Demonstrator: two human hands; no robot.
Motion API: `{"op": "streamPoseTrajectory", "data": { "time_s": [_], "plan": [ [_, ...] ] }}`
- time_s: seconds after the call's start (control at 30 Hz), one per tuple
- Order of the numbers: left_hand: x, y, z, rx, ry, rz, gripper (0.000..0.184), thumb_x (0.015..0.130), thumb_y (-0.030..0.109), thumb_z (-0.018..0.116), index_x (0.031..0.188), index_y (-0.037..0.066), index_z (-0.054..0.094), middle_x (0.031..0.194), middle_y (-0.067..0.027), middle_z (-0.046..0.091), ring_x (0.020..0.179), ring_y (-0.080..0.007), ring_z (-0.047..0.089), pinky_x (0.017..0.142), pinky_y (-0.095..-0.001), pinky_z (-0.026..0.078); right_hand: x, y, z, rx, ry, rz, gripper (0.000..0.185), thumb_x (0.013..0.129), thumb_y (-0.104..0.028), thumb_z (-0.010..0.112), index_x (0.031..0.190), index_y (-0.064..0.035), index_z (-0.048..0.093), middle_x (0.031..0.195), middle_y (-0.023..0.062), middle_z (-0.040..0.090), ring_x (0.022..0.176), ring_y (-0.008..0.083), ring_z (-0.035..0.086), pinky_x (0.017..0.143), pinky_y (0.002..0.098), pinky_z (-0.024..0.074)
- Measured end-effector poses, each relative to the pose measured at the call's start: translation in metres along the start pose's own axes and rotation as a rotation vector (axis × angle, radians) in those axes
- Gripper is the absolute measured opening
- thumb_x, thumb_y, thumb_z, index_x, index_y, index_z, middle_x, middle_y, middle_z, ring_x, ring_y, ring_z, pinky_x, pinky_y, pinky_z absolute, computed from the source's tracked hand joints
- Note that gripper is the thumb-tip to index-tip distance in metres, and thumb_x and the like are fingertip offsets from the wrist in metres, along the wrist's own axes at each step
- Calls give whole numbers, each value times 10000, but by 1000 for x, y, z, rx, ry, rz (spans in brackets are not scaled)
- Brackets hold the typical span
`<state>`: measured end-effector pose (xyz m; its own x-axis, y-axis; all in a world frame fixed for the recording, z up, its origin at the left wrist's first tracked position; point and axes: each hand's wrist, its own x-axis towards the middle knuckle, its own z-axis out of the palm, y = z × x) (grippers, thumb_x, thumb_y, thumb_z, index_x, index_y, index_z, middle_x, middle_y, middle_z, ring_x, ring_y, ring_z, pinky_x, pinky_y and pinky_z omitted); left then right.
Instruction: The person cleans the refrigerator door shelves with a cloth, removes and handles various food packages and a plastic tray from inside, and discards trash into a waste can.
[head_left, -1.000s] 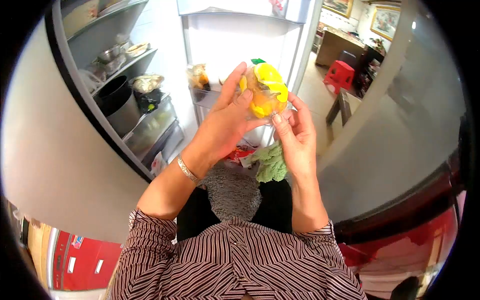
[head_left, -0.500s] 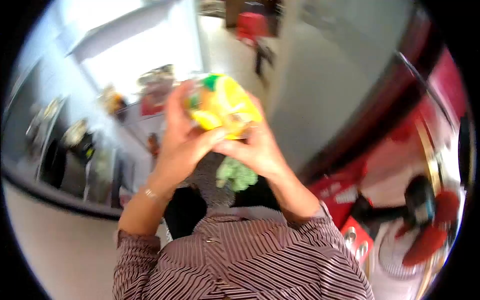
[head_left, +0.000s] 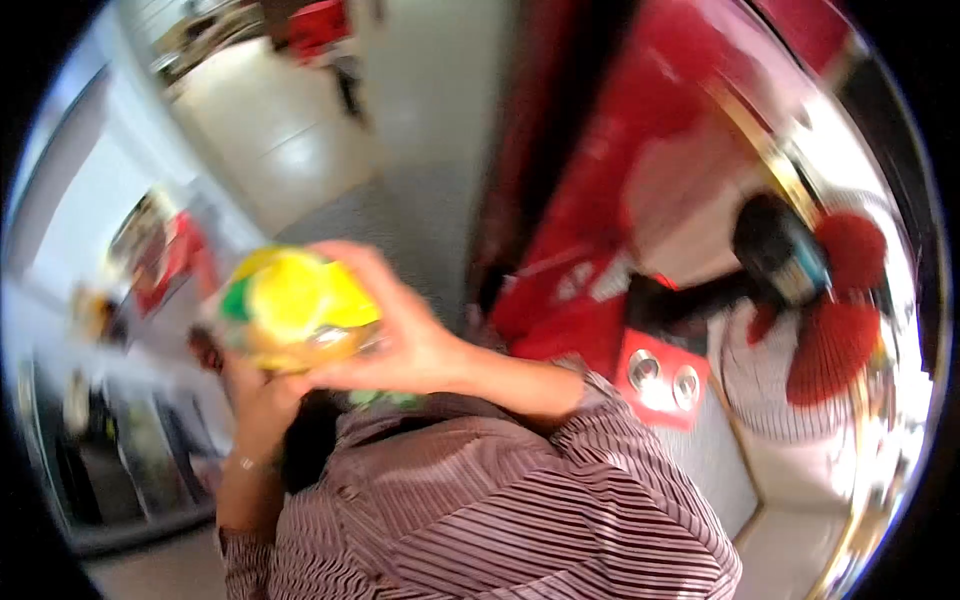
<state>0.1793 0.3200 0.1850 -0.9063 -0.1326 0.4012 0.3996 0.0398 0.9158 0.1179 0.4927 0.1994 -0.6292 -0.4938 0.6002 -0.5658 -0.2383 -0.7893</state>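
A yellow and green plastic packet (head_left: 305,305), blurred by motion, is held up in front of my chest between both hands. My right hand (head_left: 405,330) grips it from the right side and from below, its thumb underneath. At the lower left, my left hand (head_left: 255,385) closes on the same packet, and its fingers are mostly hidden behind it. Below the packet, a bit of green material (head_left: 385,398) shows against my striped shirt (head_left: 480,480).
Shelves with packages (head_left: 155,250) line a pale compartment on the left. A glossy red panel (head_left: 590,210) rises on the right. Near it are a red box with two metal rings (head_left: 665,380) and a fan with red blades (head_left: 830,350). Tiled floor (head_left: 290,150) extends ahead.
The view has swung to the right, so the shelves slide left and more of the red panel and fan shows. The packet stays in both hands, now lower and further left in view.
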Motion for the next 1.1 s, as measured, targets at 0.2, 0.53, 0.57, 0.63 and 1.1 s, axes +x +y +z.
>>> {"op": "streamPoseTrajectory", "data": {
  "time_s": [0.2, 0.53, 0.57, 0.63, 1.1],
  "plan": [
    [-38, -28, 3, -37, -90, 362, 891, 904, 28, 701, 1575, 145, 127, 1597, -67, 192, 1434, -275, 296, 1133, -447, 330, 4, 18, 40, 351, -70, 224, 736, 810, -75, 742, 1428, -39, 344, 1308, 109, 505, 1193, 233, 535, 1000, 383, 471],
    [-148, -24, -45, 70, 568, 49, 960, 924, 171, 662, 1588, 108, -28, 1218, -156, 512, 1213, -235, 474, 1021, -377, 416, 45, 63, 153, 379, -541, 59, 670, 913, -81, 641, 1476, -13, 284, 1023, 93, 620, 894, 198, 601, 825, 329, 501],
    [-176, -6, -53, -74, 618, 24, 954, 934, 228, 661, 1589, 109, -22, 1220, -154, 513, 1203, -229, 482, 1011, -366, 422, 37, 54, 165, 366, -619, 16, 714, 903, -79, 657, 1492, -21, 259, 1063, 101, 619, 924, 206, 607, 848, 338, 500],
    [-213, -2, -37, -99, 760, 87, 915, 941, 425, 654, 1581, 96, 89, 1196, -124, 536, 1114, -212, 538, 942, -348, 473, 15, 35, 184, 396, -856, -4, 799, 853, -93, 718, 1498, -12, 253, 1285, 144, 511, 1148, 268, 519, 980, 386, 442],
    [-355, -3, 2, -519, 1577, 298, 651, 877, 463, 723, 1340, 112, 430, 1228, -91, 615, 903, -137, 670, 587, -221, 574, -23, -18, 304, 273, -1698, -431, 876, 774, -8, 722, 1534, -94, 294, 1383, 214, 459, 1099, 267, 576, 708, 309, 537]
  ]
}}
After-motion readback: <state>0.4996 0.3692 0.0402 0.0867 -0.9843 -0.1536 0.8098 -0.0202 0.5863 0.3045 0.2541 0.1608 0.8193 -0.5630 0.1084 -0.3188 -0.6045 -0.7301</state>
